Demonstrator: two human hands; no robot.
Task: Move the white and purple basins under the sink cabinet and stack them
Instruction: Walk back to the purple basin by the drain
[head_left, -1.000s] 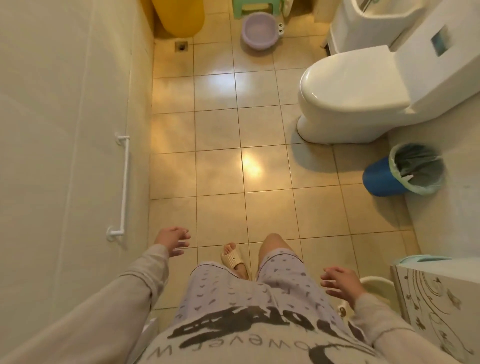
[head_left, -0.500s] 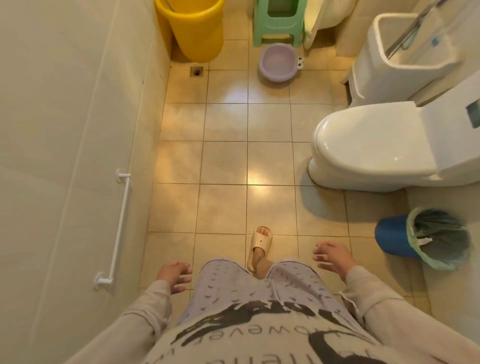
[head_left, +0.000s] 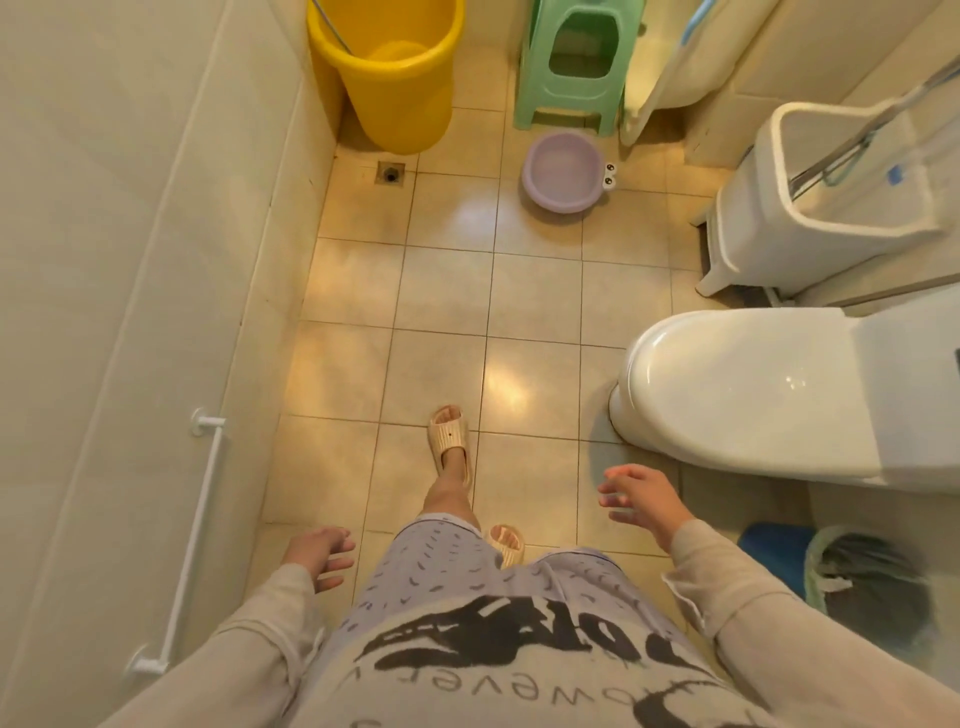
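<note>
A purple basin (head_left: 563, 171) with a small eyed handle sits on the tiled floor far ahead, just in front of a green stool (head_left: 574, 67). My left hand (head_left: 319, 555) hangs low at my left side, fingers apart and holding nothing. My right hand (head_left: 641, 498) is out to the right near the toilet's base, also spread and holding nothing. Both hands are far from the basin. No white basin and no sink cabinet are in view.
A yellow bucket (head_left: 392, 73) stands in the far left corner by a floor drain (head_left: 390, 172). A white toilet (head_left: 769, 395) fills the right side, with a white bin (head_left: 821, 202) beyond it. A blue wastebasket (head_left: 852, 577) sits at the lower right. A white rail (head_left: 195, 540) runs along the left wall.
I have walked forward along the floor: the purple basin, bucket and stool have come closer and the toilet has slid down to my right. Both hands stay empty.
</note>
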